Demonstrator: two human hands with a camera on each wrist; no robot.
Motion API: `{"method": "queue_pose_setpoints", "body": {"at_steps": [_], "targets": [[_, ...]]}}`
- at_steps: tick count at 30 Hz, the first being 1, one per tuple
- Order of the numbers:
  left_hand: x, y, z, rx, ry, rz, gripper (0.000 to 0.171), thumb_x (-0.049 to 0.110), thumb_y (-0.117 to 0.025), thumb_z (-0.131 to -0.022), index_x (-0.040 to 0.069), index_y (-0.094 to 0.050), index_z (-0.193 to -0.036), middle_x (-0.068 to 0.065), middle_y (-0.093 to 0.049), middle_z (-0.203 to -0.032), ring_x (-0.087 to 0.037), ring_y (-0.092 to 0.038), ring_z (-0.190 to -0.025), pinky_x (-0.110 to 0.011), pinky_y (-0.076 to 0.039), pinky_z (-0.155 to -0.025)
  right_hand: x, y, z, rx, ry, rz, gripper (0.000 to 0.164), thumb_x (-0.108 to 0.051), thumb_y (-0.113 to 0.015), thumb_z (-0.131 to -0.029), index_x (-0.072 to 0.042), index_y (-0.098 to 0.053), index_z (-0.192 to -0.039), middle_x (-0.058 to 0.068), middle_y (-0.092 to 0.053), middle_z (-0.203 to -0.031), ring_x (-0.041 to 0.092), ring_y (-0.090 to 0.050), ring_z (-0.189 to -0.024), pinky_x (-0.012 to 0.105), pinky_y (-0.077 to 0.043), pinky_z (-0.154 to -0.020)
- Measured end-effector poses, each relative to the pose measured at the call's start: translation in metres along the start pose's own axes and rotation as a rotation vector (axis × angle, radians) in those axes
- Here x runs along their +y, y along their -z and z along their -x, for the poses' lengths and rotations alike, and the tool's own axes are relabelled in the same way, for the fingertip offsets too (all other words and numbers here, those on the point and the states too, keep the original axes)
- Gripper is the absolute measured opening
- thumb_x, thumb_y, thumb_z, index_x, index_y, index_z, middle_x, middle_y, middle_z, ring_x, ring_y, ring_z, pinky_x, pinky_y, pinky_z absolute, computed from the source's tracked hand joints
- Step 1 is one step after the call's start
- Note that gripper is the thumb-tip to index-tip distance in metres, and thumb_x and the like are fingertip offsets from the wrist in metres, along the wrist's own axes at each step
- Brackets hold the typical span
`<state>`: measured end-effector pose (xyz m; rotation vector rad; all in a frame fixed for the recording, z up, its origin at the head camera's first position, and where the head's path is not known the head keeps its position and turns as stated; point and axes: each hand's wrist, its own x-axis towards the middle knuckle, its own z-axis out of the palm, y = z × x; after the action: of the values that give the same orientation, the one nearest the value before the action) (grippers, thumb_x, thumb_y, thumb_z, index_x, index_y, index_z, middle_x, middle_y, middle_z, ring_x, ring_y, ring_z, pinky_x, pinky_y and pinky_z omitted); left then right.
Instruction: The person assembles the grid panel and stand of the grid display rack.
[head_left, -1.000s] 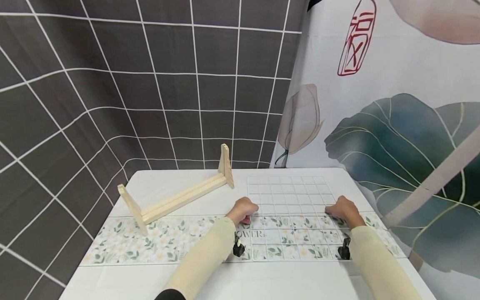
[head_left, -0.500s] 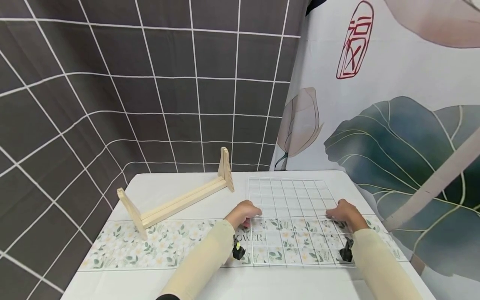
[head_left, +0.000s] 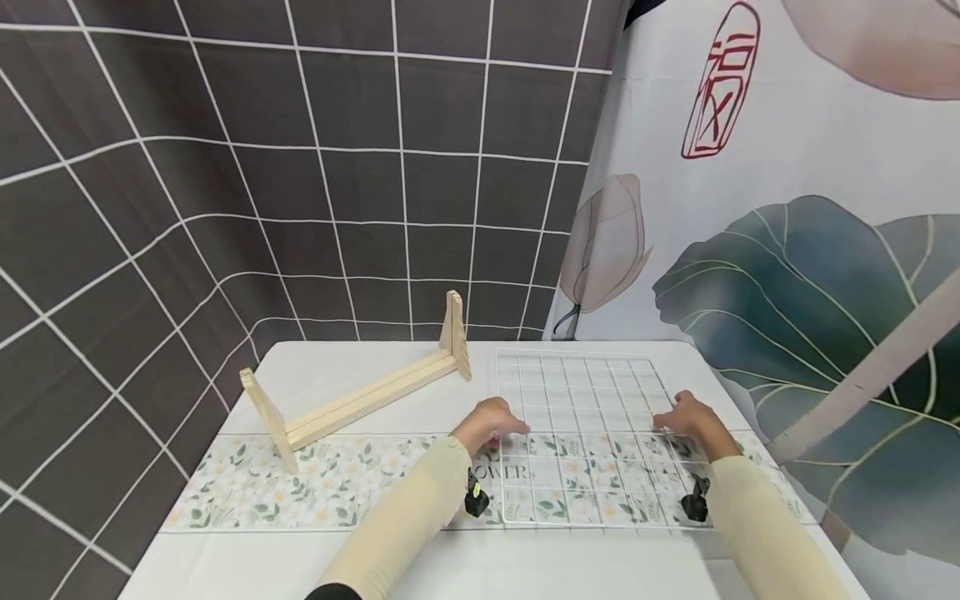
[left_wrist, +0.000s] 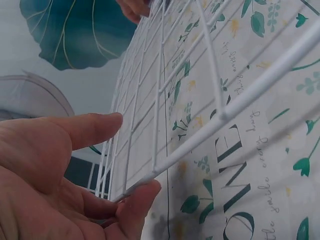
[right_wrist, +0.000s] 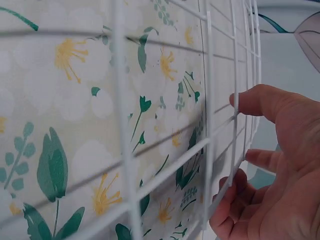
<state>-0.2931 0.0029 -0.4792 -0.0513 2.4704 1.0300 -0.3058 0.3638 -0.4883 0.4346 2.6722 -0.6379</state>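
White wire grid [head_left: 581,432] seemed light but stiff to me, best held where half-curled left grip [head_left: 489,423] and right grip [head_left: 690,421] hooked its sides.

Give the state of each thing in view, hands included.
Wire grid: gripped at two opposite sides, raised off the table there.
Left hand: gripping the grid's left edge.
Right hand: gripping its right edge.
Wooden rack: standing on the table, untouched.
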Motion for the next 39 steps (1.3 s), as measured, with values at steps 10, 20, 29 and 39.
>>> {"method": "queue_pose_setpoints", "body": {"at_steps": [10, 20, 29, 39], "targets": [[-0.001, 0.003, 0.003, 0.038, -0.026, -0.041, 0.053, 0.037, -0.081, -0.083, -0.008, -0.067, -0.107, -0.015, -0.062, -0.09, -0.019, -0.055, -0.068, -0.029, -0.053, -0.06, -0.005, 0.002, 0.002, 0.005, 0.001, -0.027, 0.092, -0.032, -0.062, -0.092, 0.019, -0.012, -0.151, 0.047, -0.032, -0.145, 0.06, -0.039, -0.132, 0.066, -0.039, -0.111], [-0.001, 0.007, 0.008, 0.132, -0.088, -0.002, 0.079, 0.038, -0.079, -0.085, -0.018, -0.05, -0.133, -0.037, -0.046, -0.138, -0.038, -0.058, -0.104, -0.053, -0.053, -0.101, -0.007, -0.001, 0.001, 0.034, 0.033, -0.109, 0.093, -0.032, -0.061, -0.091, 0.014, -0.011, -0.154, 0.044, -0.031, -0.147, 0.055, -0.043, -0.127, 0.065, -0.037, -0.112], [0.003, 0.004, 0.008, 0.239, -0.059, -0.064, 0.09, 0.036, -0.085, -0.08, -0.017, -0.041, -0.139, -0.034, -0.049, -0.129, -0.044, -0.058, -0.113, -0.056, -0.054, -0.097, -0.018, 0.002, 0.004, 0.113, 0.022, -0.108, 0.091, -0.034, -0.061, -0.092, 0.011, -0.013, -0.155, 0.045, -0.032, -0.147, 0.057, -0.042, -0.13, 0.066, -0.038, -0.111], [0.006, 0.005, 0.007, 0.29, -0.033, -0.084, 0.088, 0.026, -0.089, -0.075, -0.014, -0.041, -0.136, -0.031, -0.05, -0.124, -0.04, -0.059, -0.108, -0.053, -0.055, -0.093, -0.026, 0.0, 0.008, 0.228, 0.047, -0.103, 0.091, -0.033, -0.064, -0.09, 0.007, -0.016, -0.157, 0.046, -0.034, -0.145, 0.06, -0.041, -0.13, 0.068, -0.041, -0.107]]}}
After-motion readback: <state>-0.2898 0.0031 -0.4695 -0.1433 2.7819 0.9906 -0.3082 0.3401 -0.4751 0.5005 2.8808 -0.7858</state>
